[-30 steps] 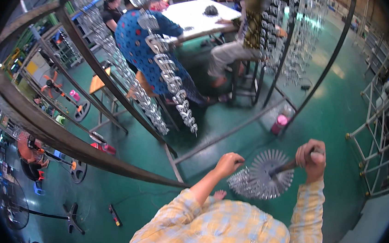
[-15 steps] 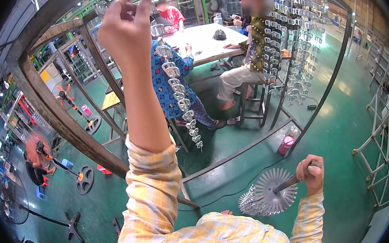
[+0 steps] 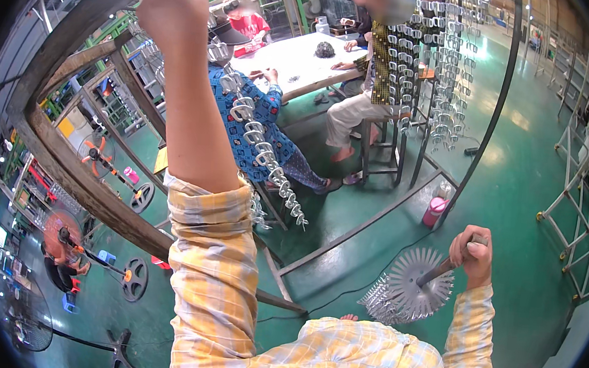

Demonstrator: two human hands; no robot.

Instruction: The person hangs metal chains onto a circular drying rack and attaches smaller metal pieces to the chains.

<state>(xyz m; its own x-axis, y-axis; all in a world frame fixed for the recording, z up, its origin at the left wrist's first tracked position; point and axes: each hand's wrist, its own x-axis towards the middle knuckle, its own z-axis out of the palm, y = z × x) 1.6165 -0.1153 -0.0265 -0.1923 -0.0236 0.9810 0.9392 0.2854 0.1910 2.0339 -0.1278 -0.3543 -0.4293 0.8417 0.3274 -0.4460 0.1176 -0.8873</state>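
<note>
Raised at the upper left, my left hand [image 3: 177, 5] pinches the top end of a hanging string of silver, buckle-like metal pieces [image 3: 253, 135], right by the dark metal bar of a rack [image 3: 86, 39]. My wrist covers part of the string, and the very tip of the grip is partly cut by the picture's top edge. Low on the right, my right hand [image 3: 472, 254] is wrapped round the grey rod [image 3: 437, 272] of a round, slotted metal disc [image 3: 419, 286]. Many small silver pieces [image 3: 381, 304] cluster behind the disc's left side.
More strings of silver pieces [image 3: 451, 78] hang at the rack's far right. Beyond it, people sit around a white table [image 3: 298, 62] with a dark heap [image 3: 325, 49]. A pink bottle [image 3: 435, 212] stands by the rack's foot. Standing fans [image 3: 83, 235] are at left, wheeled frames [image 3: 573, 201] at right.
My left hand has moved up and left to the rack bar, and the string's upper part has shifted left with it. My right hand keeps its hold on the rod, nearly still.
</note>
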